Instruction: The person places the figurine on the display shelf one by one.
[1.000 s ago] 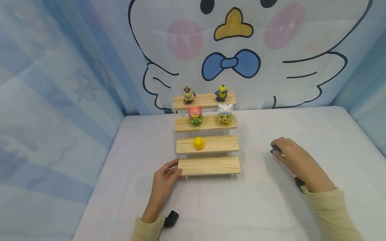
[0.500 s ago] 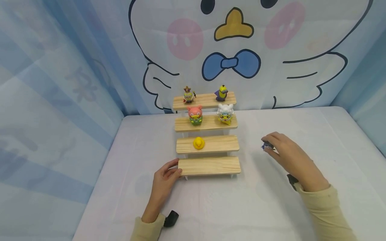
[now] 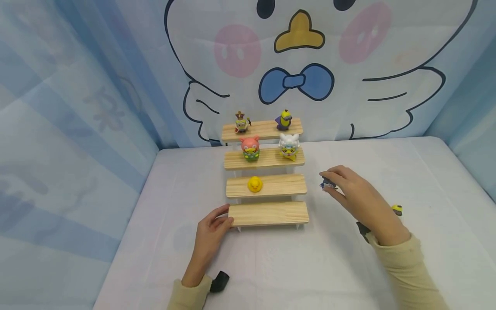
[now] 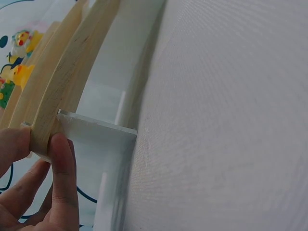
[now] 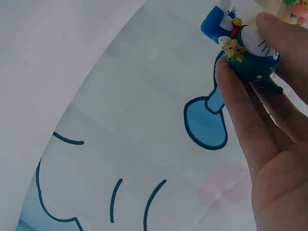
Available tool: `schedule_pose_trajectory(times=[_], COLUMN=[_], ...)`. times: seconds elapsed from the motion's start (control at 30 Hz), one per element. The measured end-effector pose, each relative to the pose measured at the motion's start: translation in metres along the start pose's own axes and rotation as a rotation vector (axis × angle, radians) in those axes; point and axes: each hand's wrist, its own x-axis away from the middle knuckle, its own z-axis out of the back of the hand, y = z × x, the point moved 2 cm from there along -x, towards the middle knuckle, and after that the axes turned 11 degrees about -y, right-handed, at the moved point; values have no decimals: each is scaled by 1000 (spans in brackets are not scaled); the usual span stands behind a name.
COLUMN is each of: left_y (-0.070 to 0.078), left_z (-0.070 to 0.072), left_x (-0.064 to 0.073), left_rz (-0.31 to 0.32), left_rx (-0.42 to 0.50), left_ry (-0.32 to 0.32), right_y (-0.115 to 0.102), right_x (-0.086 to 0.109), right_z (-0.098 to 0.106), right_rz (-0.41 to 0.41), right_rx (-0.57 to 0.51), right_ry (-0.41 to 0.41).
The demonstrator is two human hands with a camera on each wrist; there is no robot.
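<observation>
My right hand [image 3: 360,196] pinches a small blue and white cat figurine [image 3: 328,184] above the table, right of a four-step wooden display stand. The right wrist view shows the figurine [image 5: 248,45] tilted between thumb and fingers, with whiskers, a red collar and a yellow piece on it. With thumb and fingertips, my left hand [image 3: 211,232] grips the left end of the lowest wooden shelf [image 3: 269,214]. In the left wrist view this shelf's end [image 4: 43,134] lies between the fingers, beside a clear support [image 4: 96,139].
A yellow duck [image 3: 255,184] sits on the second shelf from below. A pink-hooded figurine [image 3: 250,148] and a white-hooded one [image 3: 289,146] stand above it. Two minion figurines [image 3: 284,119] occupy the top shelf. Another yellow figurine [image 3: 397,209] lies beyond my right wrist.
My right hand has moved left toward the stand with the cat figurine. A yellow figurine has come into view behind the right wrist. The left hand has stayed put.
</observation>
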Motion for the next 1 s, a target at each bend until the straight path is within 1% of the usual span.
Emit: schedule_pose_trajectory(times=[0.23, 0.43, 0.63, 0.7, 0.9, 1.0], left_y=[1, 1, 0, 0, -1, 0], left_z=[0, 0, 0, 0, 0, 0], left_x=[0, 0, 0, 0, -1, 0], left_rz=[-7, -14, -21, -22, -27, -31], left_rx=[4, 6, 8, 13, 21, 22], left_ry=[-4, -3, -5, -8, -13, -13], right_y=[-10, -17, -24, -26, -32, -34], right_x=[-7, -14, -21, -23, -31, -35], right_z=[0, 0, -1, -1, -3, -4], right_rz=[27, 99, 151, 158, 162, 172], right_rx=[-19, -36, -40, -37, -31, -30], right_ry=[11, 63, 91, 85, 30, 17])
